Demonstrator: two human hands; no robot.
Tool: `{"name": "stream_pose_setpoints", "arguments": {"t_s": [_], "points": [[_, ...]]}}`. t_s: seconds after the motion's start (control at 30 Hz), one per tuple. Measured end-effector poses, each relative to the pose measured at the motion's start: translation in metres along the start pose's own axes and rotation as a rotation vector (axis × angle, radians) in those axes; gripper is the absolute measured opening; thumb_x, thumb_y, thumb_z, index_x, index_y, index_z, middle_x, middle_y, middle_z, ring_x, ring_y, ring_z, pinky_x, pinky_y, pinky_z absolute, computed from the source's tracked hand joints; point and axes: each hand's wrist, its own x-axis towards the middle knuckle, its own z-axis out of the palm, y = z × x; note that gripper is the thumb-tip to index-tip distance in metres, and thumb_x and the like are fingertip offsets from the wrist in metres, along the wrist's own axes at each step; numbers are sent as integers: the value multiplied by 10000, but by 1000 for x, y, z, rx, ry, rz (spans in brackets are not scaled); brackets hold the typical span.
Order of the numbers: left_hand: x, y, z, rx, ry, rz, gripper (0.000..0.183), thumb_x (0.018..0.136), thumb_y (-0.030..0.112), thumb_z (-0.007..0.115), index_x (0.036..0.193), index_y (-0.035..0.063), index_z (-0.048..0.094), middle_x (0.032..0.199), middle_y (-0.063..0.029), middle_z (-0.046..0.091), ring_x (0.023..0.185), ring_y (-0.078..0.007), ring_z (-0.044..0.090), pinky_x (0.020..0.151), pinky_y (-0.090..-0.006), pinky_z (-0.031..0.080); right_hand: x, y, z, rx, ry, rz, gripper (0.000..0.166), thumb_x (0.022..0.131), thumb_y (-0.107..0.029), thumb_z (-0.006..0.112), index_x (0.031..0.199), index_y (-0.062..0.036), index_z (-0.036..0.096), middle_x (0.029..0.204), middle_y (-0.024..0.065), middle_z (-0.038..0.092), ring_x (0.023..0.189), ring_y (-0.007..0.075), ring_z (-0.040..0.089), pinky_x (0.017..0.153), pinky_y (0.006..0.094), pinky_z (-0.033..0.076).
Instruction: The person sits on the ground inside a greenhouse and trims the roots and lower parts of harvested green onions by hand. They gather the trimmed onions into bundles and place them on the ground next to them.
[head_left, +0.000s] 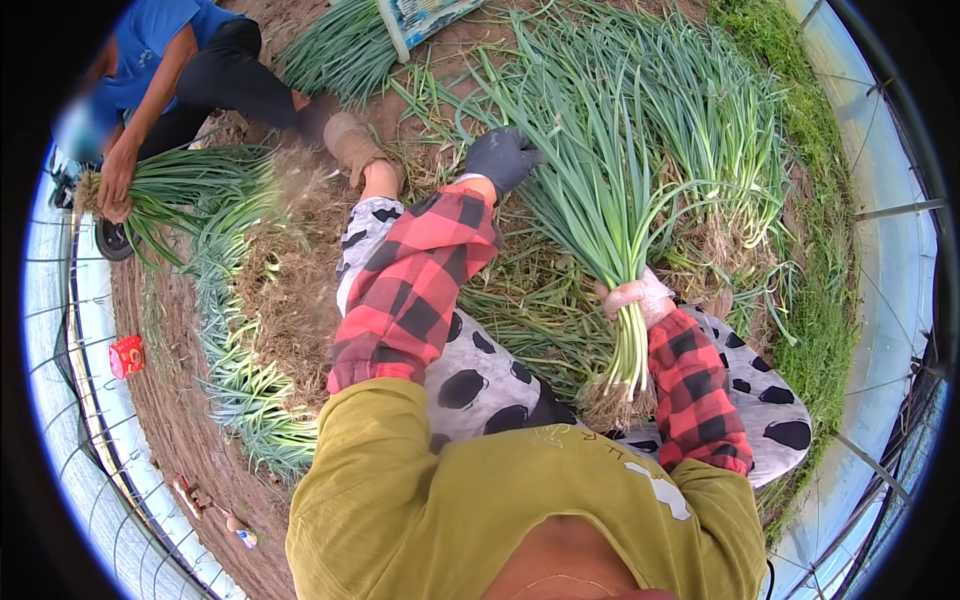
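My right hand (637, 296), in a thin clear glove, grips a bundle of green onions (626, 217) near the pale lower stalks. Their roots hang towards my lap and the leaves fan upwards in the picture. My left hand (504, 161), in a dark glove, is at the left edge of those leaves with its fingers bent; whether it pinches a leaf is unclear. To the right lies a pile of green onions (675, 112), with roots towards me. Loose leaves (517, 300) cover the ground between my legs.
A row of bundled onions (225, 300), roots inward, lies at left. Beyond it a person in blue (161, 75) holds another bundle (187, 176). More onions (341, 52) lie beside a crate-like object (427, 22) at the top. A red packet (127, 356) rests near the left greenhouse wall; weeds (817, 247) line the right.
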Motion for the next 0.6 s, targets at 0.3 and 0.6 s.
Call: {"name": "stream_pose_setpoints", "arguments": {"t_s": [0.3, 0.6], "points": [[59, -129, -27, -104, 664, -360, 259, 814, 279, 560, 856, 52, 677, 845, -154, 659, 801, -310, 641, 695, -408, 499, 7, 10, -16, -110, 25, -50, 425, 526, 36, 642, 942, -30, 587, 773, 57, 600, 652, 172, 573, 580, 276, 461], [0, -1, 1, 451, -18, -32, 428, 759, 516, 587, 853, 114, 701, 875, -114, 679, 827, -289, 653, 716, -385, 512, 8, 5, -14, -272, 8, -81, 388, 522, 21, 683, 899, -24, 602, 764, 33, 604, 674, 157, 571, 643, 279, 460]]}}
